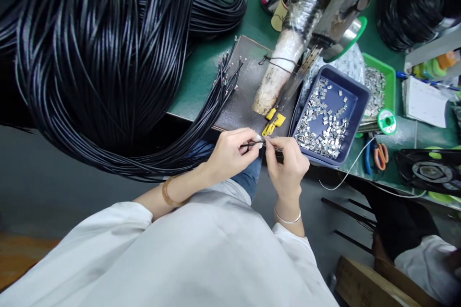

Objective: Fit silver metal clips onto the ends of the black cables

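Observation:
My left hand (236, 151) is closed, its fingertips pinching a thin black cable (248, 144) near the table's front edge. Close against it, my right hand (288, 160) is closed too, thumb and finger meeting at the cable's end; whatever small piece they pinch is hidden. Just beyond the fingertips lies a yellow tool part (274, 124) on a dark board (245, 100). To the right of my right hand sits a blue tray (360, 100) with many small silver metal parts (324, 124). A bunch of black cables (223, 86) with stripped ends rests on the board's left side.
Thick coils of black cable (101, 57) cover the left. A duct hose (288, 53) comes down behind the board. Farther right are a green tray (389, 76), a solder spool (387, 121), orange-handled pliers (380, 156) and a fan (432, 171). Another person's sleeve (428, 264) shows at lower right.

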Motion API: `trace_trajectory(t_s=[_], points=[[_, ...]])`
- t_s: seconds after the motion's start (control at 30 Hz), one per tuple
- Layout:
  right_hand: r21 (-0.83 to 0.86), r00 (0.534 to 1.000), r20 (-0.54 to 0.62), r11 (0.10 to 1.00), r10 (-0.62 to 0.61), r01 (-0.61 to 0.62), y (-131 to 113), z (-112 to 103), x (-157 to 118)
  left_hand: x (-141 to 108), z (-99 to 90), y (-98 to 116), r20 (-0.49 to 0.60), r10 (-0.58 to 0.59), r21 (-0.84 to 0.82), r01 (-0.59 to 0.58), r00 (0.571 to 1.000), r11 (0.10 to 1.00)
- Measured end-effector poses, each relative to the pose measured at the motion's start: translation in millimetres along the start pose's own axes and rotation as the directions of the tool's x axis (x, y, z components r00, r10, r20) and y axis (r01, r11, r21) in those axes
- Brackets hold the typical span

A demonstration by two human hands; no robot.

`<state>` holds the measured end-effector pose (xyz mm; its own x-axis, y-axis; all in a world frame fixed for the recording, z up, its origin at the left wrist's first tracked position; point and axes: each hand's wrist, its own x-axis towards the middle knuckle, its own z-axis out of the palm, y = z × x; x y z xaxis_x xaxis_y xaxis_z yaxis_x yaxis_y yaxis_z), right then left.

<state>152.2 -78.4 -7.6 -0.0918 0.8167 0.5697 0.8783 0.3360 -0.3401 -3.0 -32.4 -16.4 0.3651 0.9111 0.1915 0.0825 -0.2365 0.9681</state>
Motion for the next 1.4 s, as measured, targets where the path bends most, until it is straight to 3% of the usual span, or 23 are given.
trace_trajectory(t_s=[0.07, 0.13, 0.23, 0.27, 0.3, 0.37, 0.43, 0.5, 0.57, 0.67, 0.73, 0.8, 0.97, 1.4], points=[[0.032, 0.997, -0.039, 0.998, 0.063, -0.061, -1, 3, -2, -2, 2.2, 0, 0.011, -0.126, -0.162, 0.126, 0.992, 0.979], [0.186, 0.982, 0.005, 0.964, 0.19, -0.188, -3, 4, -4, -3, 2.5, 1, 0.065, -0.221, -0.341, 0.23, 0.973, 0.912], [0.505, 0.922, 0.209, 0.771, 0.327, -0.388, -4, 2, -4, -1, 0.0, 3, 0.172, -0.293, -0.504, 0.339, 0.941, 0.794], [0.57, 0.91, 0.229, 0.71, 0.346, -0.413, -3, 1, -3, 1, -1.3, 3, 0.191, -0.309, -0.532, 0.363, 0.932, 0.765], [0.607, 0.907, 0.193, 0.68, 0.374, -0.41, -2, 0, -1, 2, -2.5, 4, 0.194, -0.324, -0.551, 0.376, 0.926, 0.745], [0.627, 0.895, -0.059, 0.714, 0.441, -0.311, 1, -2, 2, 5, -4.6, 4, 0.163, -0.353, -0.578, 0.379, 0.921, 0.723], [0.586, 0.833, -0.353, 0.795, 0.426, -0.159, 3, -3, 4, 9, -5.9, 3, 0.137, -0.378, -0.598, 0.381, 0.916, 0.705], [0.535, 0.788, -0.479, 0.84, 0.387, -0.088, 3, -1, 5, 12, -6.4, 3, 0.144, -0.395, -0.6, 0.397, 0.907, 0.694], [0.487, 0.814, -0.449, 0.865, 0.369, -0.123, 2, 2, 3, 15, -6.2, 3, 0.169, -0.396, -0.589, 0.415, 0.902, 0.693], [0.402, 0.891, -0.318, 0.897, 0.324, -0.183, 0, 10, -1, 18, -4.9, 4, 0.173, -0.366, -0.584, 0.394, 0.914, 0.709], [0.369, 0.932, -0.233, 0.912, 0.277, -0.179, 1, 16, -2, 20, -3.3, 4, 0.153, -0.341, -0.574, 0.365, 0.927, 0.733], [0.331, 0.949, -0.22, 0.933, 0.224, -0.143, 3, 20, -3, 20, -1.1, 4, 0.116, -0.32, -0.538, 0.33, 0.94, 0.775], [0.197, 0.944, -0.314, 0.98, 0.097, -0.035, 7, 28, -3, 23, 4.1, 0, -0.002, -0.238, -0.439, 0.213, 0.971, 0.873], [0.274, 0.943, -0.299, 0.96, 0.143, -0.059, 8, 29, 3, 30, 4.4, 4, -0.057, -0.241, -0.24, 0.221, 0.969, 0.945]])
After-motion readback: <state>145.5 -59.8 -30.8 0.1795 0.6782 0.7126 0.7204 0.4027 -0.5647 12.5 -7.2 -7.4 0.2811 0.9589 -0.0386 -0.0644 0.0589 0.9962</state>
